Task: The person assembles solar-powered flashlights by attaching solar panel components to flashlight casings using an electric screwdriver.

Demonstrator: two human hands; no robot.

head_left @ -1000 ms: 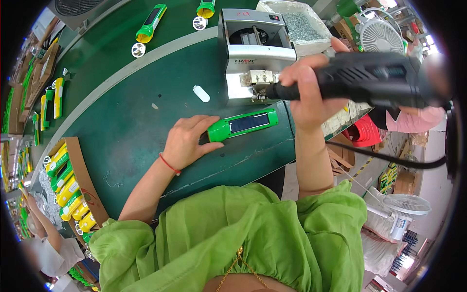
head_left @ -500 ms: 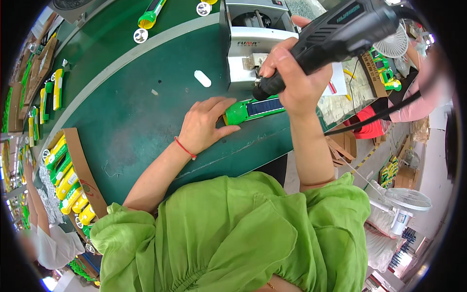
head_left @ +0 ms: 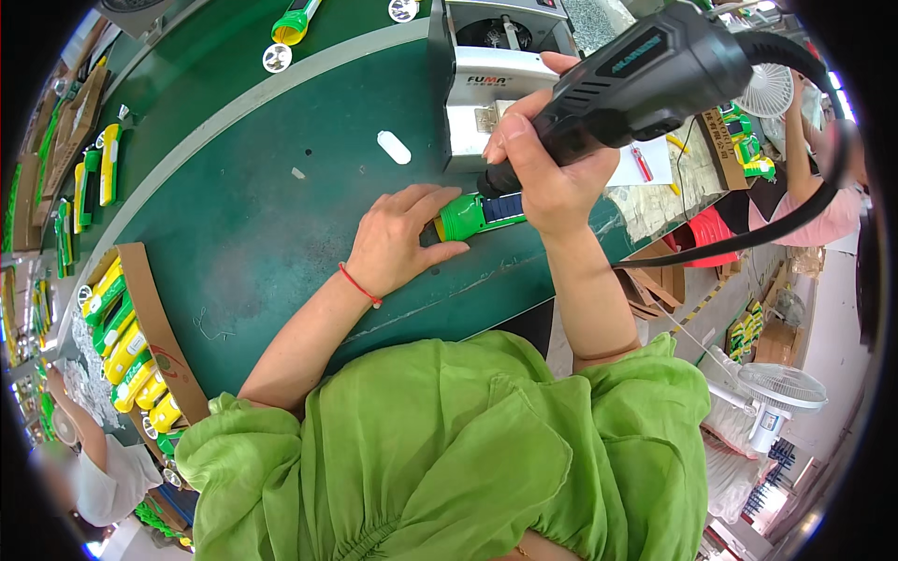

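Observation:
A green and yellow flashlight (head_left: pixel 462 218) with a dark solar panel lies on the green bench in front of me. My left hand (head_left: pixel 391 239) grips its head end, thumb on the near side and fingers on the far side. Wrapped round a black corded electric screwdriver (head_left: pixel 645 79), my right hand (head_left: pixel 559 179) holds it tilted, its nose down at the flashlight's panel end. The screwdriver and right hand hide the flashlight's far end. I cannot tell whether the tip touches it.
Behind the flashlight stands a grey metal machine (head_left: pixel 496 84). A white oval piece (head_left: pixel 394 148) lies left of it. A cardboard box (head_left: pixel 150 318) of flashlights sits at the left. A red-handled screwdriver (head_left: pixel 642 165) rests on paper at the right. A black cable (head_left: pixel 748 245) trails right. Co-workers sit both sides.
My right hand has brought the electric screwdriver down and slightly left, its nose now at the flashlight. My left hand keeps its grip on the flashlight.

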